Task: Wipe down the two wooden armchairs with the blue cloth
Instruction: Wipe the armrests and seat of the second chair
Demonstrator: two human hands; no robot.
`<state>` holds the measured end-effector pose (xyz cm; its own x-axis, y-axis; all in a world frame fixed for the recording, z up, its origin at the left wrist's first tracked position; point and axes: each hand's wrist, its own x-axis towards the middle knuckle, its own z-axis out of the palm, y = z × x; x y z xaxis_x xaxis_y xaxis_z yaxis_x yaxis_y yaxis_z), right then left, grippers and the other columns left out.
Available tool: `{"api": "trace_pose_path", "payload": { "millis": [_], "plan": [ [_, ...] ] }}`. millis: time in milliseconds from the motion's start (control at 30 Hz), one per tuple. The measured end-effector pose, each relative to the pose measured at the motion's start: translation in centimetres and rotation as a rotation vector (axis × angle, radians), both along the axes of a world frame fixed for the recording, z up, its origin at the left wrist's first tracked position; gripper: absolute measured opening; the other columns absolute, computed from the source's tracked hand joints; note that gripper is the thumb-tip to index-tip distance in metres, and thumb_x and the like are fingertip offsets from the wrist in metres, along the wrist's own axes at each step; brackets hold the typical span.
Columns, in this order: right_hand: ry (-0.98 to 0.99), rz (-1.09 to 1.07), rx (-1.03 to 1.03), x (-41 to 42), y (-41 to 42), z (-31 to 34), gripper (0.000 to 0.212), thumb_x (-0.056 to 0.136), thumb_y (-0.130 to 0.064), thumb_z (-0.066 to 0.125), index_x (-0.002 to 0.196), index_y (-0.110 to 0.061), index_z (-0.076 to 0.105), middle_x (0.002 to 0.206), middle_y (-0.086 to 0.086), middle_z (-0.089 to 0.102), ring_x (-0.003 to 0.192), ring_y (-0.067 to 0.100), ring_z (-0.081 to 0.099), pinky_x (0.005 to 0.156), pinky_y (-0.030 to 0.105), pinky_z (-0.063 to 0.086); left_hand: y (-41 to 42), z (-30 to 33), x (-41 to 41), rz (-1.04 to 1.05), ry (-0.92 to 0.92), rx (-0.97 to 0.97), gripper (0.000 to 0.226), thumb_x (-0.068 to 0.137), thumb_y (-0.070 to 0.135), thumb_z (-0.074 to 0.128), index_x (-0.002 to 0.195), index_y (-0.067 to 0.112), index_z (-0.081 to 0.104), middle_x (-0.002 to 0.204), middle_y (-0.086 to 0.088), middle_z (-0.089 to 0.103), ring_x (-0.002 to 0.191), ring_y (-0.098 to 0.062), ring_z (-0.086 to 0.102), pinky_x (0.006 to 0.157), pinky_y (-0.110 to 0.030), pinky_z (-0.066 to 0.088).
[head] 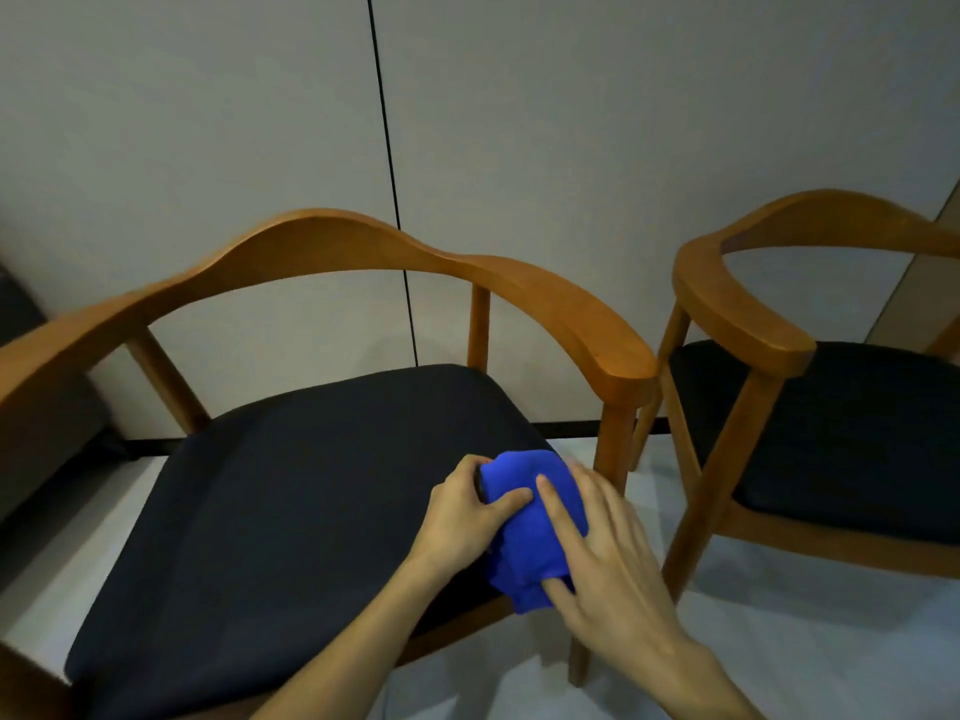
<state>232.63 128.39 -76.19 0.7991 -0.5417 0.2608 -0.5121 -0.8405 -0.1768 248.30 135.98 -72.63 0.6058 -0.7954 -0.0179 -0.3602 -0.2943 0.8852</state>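
Two wooden armchairs with black padded seats stand against a grey wall. The near armchair (pixel 332 241) fills the left and middle of the view; the second armchair (pixel 737 314) stands to its right. A bunched blue cloth (pixel 530 537) is held over the near chair's front right seat corner. My left hand (pixel 467 517) grips the cloth from the left, thumb on top. My right hand (pixel 608 543) holds it from the right, fingers spread across and under it.
The grey wall (pixel 571 122) has a thin black vertical seam and a dark baseboard. Pale floor (pixel 805 641) shows between and in front of the chairs. A dark object (pixel 21 314) sits at the far left edge.
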Motion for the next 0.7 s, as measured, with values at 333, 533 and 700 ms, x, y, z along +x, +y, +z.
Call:
{"api": "trace_pose_path", "payload": {
  "millis": [333,533,700],
  "plan": [
    [-0.101,0.051,0.172,2.9,-1.2,-3.3,0.098,0.07,-0.092,0.031,0.15,-0.036,0.02,0.162,-0.002,-0.015,0.148,0.017,-0.016,0.12,0.04,0.006,2.1,-2.2,2.6,0.024,-0.053,-0.045,0.031,0.089,0.032,0.064,0.119,0.029,0.059,0.103,0.007,0.065,0.084,-0.009,0.069,0.081,-0.036,0.059],
    [-0.371,0.03,0.107,4.0,0.1,-5.0,0.051,0.088,-0.051,0.05,0.131,-0.023,0.044,0.153,0.007,0.037,0.143,0.028,0.03,0.116,0.046,0.029,9.3,0.4,5.2,0.13,-0.012,-0.218,0.018,0.094,0.014,0.06,0.11,0.022,0.063,0.098,-0.003,0.068,0.083,-0.019,0.071,0.071,-0.025,0.058],
    [-0.538,0.154,0.132,5.6,3.5,-6.6,0.047,0.075,-0.022,0.051,0.119,-0.007,0.054,0.142,0.012,0.05,0.134,0.029,0.042,0.114,0.041,0.025,14.3,2.6,6.1,0.254,0.008,-0.377,0.017,0.094,0.011,0.056,0.107,0.015,0.065,0.096,-0.005,0.067,0.079,-0.016,0.069,0.07,-0.02,0.057]
  ]
}}
